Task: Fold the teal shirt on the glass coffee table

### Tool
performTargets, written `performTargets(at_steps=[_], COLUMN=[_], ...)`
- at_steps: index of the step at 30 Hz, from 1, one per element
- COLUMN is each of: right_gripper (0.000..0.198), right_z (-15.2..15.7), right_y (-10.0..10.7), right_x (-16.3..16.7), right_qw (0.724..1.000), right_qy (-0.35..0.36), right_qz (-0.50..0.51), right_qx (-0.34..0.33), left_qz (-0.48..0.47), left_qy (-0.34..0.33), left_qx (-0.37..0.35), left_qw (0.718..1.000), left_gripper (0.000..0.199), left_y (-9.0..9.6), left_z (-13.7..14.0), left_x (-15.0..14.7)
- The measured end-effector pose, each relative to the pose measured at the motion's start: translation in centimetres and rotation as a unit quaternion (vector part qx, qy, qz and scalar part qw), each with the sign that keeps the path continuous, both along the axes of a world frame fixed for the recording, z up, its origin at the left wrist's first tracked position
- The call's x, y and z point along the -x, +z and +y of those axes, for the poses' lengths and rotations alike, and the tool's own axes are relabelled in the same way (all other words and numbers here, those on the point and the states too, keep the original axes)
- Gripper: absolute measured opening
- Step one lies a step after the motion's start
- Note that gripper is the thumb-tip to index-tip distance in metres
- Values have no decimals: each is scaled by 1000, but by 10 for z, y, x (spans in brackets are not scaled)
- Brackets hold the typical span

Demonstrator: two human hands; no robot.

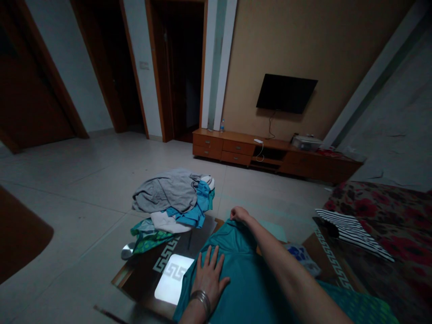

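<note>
A smooth teal garment (246, 281) lies spread over the low table. My left hand (209, 274), with silver bangles at the wrist, rests flat on its left part, fingers spread. At the far edge my right hand (239, 214) is closed in a fist around a bunched bit of the cloth; folds run from that grip toward me. To the left, a heap of clothes sits on the table's far left end: a grey garment (168, 191) on top, with blue cloth (200, 204), white cloth (168, 222) and green patterned cloth (148, 236) under it.
The dark glass table (135, 274) has a key-pattern border and a bright reflection. A plastic packet (302, 256) lies right of my right forearm, near green dotted cloth (357, 301). A striped cushion (354, 234) rests on the floral sofa (398, 216). A TV cabinet (236, 150) stands beyond.
</note>
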State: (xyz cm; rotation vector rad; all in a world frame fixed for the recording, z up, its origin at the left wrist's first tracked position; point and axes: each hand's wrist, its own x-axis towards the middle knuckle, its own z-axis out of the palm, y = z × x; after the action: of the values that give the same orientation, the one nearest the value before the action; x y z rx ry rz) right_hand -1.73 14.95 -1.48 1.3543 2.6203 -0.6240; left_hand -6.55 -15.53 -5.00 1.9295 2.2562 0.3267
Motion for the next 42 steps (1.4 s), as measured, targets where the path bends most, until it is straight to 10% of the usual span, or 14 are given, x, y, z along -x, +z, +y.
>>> performTargets(at_steps=[10, 23, 42], right_gripper=[25, 37, 20], right_z=[-8, 29, -3], right_y=[-2, 9, -15], right_x=[-6, -22, -8], right_qw=[993, 999, 988], right_qy=[-54, -31, -19], right_qz=[13, -1, 75], right_qx=[-104, 19, -133], left_qz=[49, 38, 46], left_qy=[39, 52, 60], left_qx=[-29, -9, -2], left_qw=[998, 998, 997], left_gripper=[67, 70, 66], left_y=[-7, -3, 8], left_z=[0, 1, 1], left_x=[-2, -1, -4])
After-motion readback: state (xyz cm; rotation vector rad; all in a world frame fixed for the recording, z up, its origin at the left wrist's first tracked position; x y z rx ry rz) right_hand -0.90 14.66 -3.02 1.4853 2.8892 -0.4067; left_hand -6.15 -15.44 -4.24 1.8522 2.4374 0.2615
